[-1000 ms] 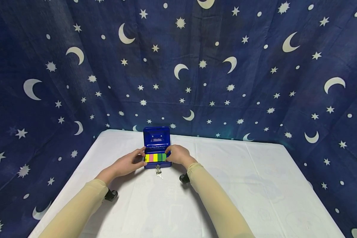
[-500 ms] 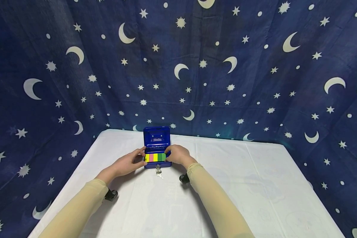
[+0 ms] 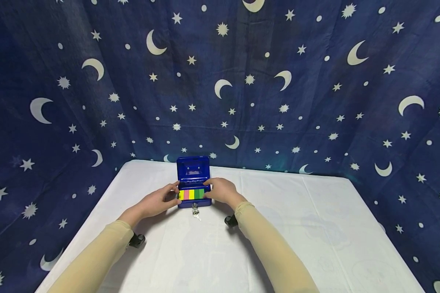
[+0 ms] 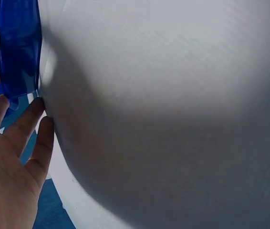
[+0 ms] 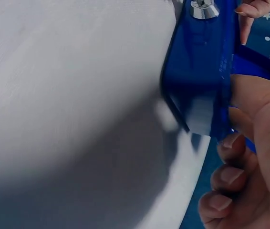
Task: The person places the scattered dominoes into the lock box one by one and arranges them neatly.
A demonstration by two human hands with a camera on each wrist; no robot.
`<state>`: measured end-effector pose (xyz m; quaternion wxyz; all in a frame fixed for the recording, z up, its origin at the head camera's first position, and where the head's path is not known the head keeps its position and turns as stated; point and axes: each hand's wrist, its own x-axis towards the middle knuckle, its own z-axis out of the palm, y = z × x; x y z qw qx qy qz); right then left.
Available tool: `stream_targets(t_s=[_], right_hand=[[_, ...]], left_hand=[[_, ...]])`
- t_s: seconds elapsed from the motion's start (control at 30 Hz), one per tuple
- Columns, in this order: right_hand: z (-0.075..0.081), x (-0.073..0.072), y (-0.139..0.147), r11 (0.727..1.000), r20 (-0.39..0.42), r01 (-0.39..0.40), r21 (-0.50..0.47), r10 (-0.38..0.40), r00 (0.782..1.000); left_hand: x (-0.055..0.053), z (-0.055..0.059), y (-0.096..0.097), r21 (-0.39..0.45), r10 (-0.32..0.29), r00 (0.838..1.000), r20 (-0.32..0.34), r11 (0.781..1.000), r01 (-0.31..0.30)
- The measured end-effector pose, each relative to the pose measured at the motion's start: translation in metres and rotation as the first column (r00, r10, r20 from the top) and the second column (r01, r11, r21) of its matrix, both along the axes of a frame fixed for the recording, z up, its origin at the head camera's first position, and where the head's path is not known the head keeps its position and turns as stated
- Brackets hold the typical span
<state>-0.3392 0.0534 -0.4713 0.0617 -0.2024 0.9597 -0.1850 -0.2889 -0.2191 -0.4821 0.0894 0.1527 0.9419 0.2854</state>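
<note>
A blue cash box (image 3: 194,204) stands on the white table with its lid (image 3: 193,167) raised. A row of coloured blocks (image 3: 192,194), yellow, pink and green, lies inside it. My left hand (image 3: 154,202) holds the box's left end, thumb at the front corner and forefinger farther back; its other fingers (image 4: 42,143) spread beside that end. At the right end is my right hand (image 3: 223,191), thumb and forefinger reaching over the rim near the last green block, other fingers (image 5: 230,174) bent outside the box. The right wrist view hides what those tips touch.
Keys (image 3: 196,215) hang from the lock on the box's front. A white cloth (image 3: 293,228) covers the table. Behind it hangs a dark blue curtain (image 3: 264,110) with moons and stars. Black wrist cameras (image 3: 137,240) sit under the sleeves.
My right hand and forearm have shifted slightly to the right, and the thumb and forefinger stand a bit farther apart. My left hand and the box stay where they were.
</note>
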Motion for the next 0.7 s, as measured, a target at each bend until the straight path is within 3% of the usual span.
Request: stream_targets(t_s=[0.3, 0.7], right_hand=[[0.019, 0.014, 0.044, 0.998, -0.115, -0.063, 0.020, 0.065, 0.991], [0.015, 0.043, 0.098, 0.996, -0.157, -0.087, -0.006, 0.085, 0.984]], left_hand=[[0.000, -0.003, -0.001, -0.001, 0.001, 1.000, 0.002, 1.000, -0.001], [0.002, -0.006, -0.005, -0.012, 0.013, 1.000, 0.004, 1.000, -0.013]])
